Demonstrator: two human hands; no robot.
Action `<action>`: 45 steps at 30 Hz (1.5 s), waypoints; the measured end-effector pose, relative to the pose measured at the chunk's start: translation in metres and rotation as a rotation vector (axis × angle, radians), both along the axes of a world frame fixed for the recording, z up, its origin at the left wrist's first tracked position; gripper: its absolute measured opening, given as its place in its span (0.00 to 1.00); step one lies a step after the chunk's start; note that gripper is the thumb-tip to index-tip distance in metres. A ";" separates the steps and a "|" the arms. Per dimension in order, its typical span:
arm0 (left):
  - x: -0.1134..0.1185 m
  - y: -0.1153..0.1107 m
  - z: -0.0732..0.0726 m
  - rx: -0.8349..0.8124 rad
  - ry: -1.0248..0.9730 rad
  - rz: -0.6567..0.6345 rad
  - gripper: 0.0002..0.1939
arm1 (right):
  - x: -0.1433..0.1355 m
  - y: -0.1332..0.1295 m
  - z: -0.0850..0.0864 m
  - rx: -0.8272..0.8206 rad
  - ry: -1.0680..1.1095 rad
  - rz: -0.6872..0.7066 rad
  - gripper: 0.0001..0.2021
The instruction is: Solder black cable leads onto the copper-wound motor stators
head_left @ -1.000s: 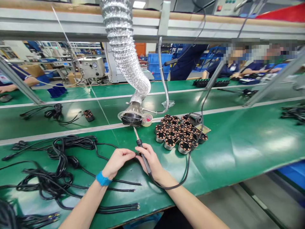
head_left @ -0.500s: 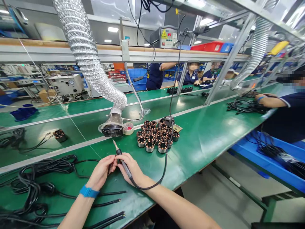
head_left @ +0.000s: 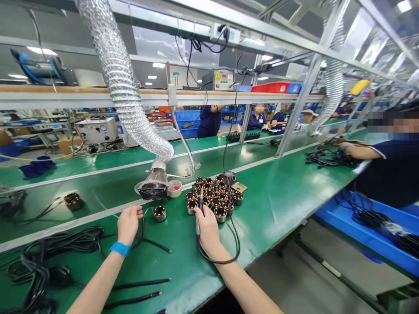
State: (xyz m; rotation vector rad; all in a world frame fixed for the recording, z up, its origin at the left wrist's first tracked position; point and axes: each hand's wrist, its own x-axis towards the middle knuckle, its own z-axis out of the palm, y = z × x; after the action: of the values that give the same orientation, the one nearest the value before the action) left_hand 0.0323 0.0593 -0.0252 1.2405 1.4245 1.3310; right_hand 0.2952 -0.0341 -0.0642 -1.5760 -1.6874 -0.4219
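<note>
My right hand (head_left: 208, 229) is closed round a soldering iron (head_left: 200, 209), whose tip points up in front of a cluster of copper-wound motor cores (head_left: 214, 194). A single core (head_left: 159, 213) with a black cable attached sits between my hands on the green bench. My left hand (head_left: 128, 223), with a blue wristband, is left of that core. Its fingers are pressed together near the cable's wires; whether they hold anything is too small to tell.
A fume hood (head_left: 152, 185) on a silver duct hangs behind the single core. Black cables (head_left: 49, 248) lie at the left. A round container (head_left: 174, 188) stands beside the hood. A co-worker (head_left: 393, 161) is at the right.
My hands have moved apart, the right one with the iron toward the cluster. A single core now shows between them. The view has tilted up.
</note>
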 end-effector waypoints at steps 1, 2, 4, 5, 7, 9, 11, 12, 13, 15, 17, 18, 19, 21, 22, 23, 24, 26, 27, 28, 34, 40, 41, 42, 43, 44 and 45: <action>-0.002 -0.008 0.001 0.101 0.073 0.045 0.16 | 0.000 0.002 -0.001 -0.015 0.002 -0.027 0.17; -0.003 -0.018 0.001 0.181 0.154 0.047 0.19 | -0.002 0.003 -0.002 -0.026 0.004 -0.046 0.16; -0.001 -0.039 -0.001 0.200 0.294 -0.137 0.24 | -0.006 0.004 -0.002 -0.043 0.014 -0.073 0.15; 0.001 -0.049 -0.004 0.174 0.379 -0.268 0.25 | -0.008 0.004 -0.002 -0.049 0.027 -0.083 0.14; 0.004 -0.065 -0.013 0.156 0.594 -0.481 0.22 | -0.012 -0.001 -0.002 -0.063 0.081 -0.084 0.15; 0.006 -0.075 -0.023 0.182 0.804 -0.558 0.19 | -0.016 -0.009 -0.001 -0.083 0.163 -0.032 0.16; 0.006 -0.080 -0.029 0.187 0.942 -0.561 0.17 | -0.019 -0.019 0.000 -0.109 0.251 0.087 0.16; 0.004 -0.081 -0.031 0.178 0.982 -0.565 0.16 | -0.021 -0.024 0.000 -0.123 0.289 0.166 0.16; 0.003 -0.081 -0.031 0.169 1.001 -0.579 0.15 | -0.022 -0.028 0.002 -0.143 0.317 0.256 0.16; -0.002 -0.082 -0.028 0.159 0.996 -0.625 0.11 | -0.026 -0.036 0.005 -0.200 0.341 0.447 0.17; -0.006 -0.083 -0.023 0.153 0.957 -0.682 0.10 | -0.030 -0.041 0.008 -0.257 0.341 0.591 0.18; -0.007 -0.084 -0.021 0.140 0.928 -0.715 0.10 | -0.032 -0.042 0.009 -0.278 0.337 0.621 0.18; -0.009 -0.085 -0.019 0.122 0.891 -0.752 0.10 | -0.035 -0.043 0.010 -0.290 0.336 0.615 0.18; -0.010 -0.086 -0.015 0.081 0.807 -0.810 0.10 | -0.041 -0.043 0.010 -0.284 0.356 0.533 0.20; -0.009 -0.087 -0.013 0.066 0.766 -0.826 0.11 | -0.044 -0.042 0.010 -0.280 0.377 0.490 0.22; -0.009 -0.087 -0.011 0.056 0.729 -0.829 0.13 | -0.047 -0.040 0.009 -0.275 0.407 0.457 0.24; -0.008 -0.087 -0.010 0.051 0.696 -0.824 0.16 | -0.050 -0.039 0.008 -0.276 0.439 0.445 0.23; -0.006 -0.085 -0.007 0.041 0.619 -0.777 0.20 | -0.055 -0.034 0.007 -0.291 0.483 0.450 0.20; -0.006 -0.084 -0.006 0.037 0.571 -0.726 0.21 | -0.057 -0.031 0.007 -0.297 0.494 0.458 0.19; -0.004 -0.082 -0.005 0.030 0.521 -0.655 0.22 | -0.058 -0.028 0.008 -0.302 0.501 0.468 0.18; 0.002 -0.074 -0.015 0.003 0.343 -0.356 0.24 | -0.065 -0.016 0.015 -0.329 0.475 0.616 0.22; 0.002 -0.063 -0.035 -0.074 0.161 -0.462 0.29 | -0.069 -0.006 0.000 -0.290 0.475 0.625 0.24; 0.003 -0.063 -0.037 -0.114 0.118 -0.468 0.30 | -0.069 -0.005 -0.002 -0.284 0.494 0.623 0.24; 0.006 -0.064 -0.037 -0.158 0.065 -0.471 0.31 | -0.069 -0.005 -0.004 -0.281 0.511 0.621 0.24; 0.009 -0.065 -0.037 -0.201 0.004 -0.474 0.31 | -0.069 -0.005 -0.005 -0.283 0.523 0.622 0.24; 0.013 -0.067 -0.036 -0.238 -0.060 -0.477 0.31 | -0.069 -0.005 -0.006 -0.289 0.529 0.628 0.23; 0.017 -0.068 -0.034 -0.266 -0.121 -0.482 0.31 | -0.069 -0.005 -0.006 -0.293 0.531 0.638 0.23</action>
State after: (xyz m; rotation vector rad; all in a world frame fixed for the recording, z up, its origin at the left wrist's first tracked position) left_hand 0.0492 -0.0087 -0.0596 1.2037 1.0845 0.8431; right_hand 0.2262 -0.0395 -0.0704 -1.1031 -1.7415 0.5427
